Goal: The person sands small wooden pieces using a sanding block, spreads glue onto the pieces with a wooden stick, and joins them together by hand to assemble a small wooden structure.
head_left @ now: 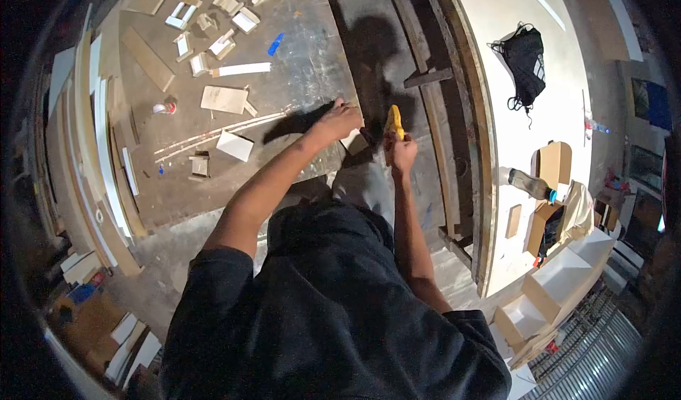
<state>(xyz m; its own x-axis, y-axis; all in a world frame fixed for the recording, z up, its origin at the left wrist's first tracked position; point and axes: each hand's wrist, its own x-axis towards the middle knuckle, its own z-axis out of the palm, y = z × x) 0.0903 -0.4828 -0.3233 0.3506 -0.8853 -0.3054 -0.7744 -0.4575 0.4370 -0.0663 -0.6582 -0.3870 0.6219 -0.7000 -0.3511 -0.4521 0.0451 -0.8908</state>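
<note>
My left hand (339, 122) is closed at the right edge of the worktable (305, 80), its fingers gripping a small pale board piece (352, 141) that juts past the edge. Most of that piece is hidden by the hand and shadow. My right hand (404, 153) is wrapped around a yellow tool (394, 121), held upright over the gap beside the table. The tool's exact kind is unclear. Left of my left hand, long thin strips (223, 132) and a white square panel (235, 146) lie on the table.
Several small wooden frames (245, 20) and a flat board (225, 99) lie on the worktable. To the right, a white-topped bench (507, 159) holds a black strappy item (525, 63), a bottle (530, 184) and a cardboard box (553, 164). Long boards (106, 159) line the left side.
</note>
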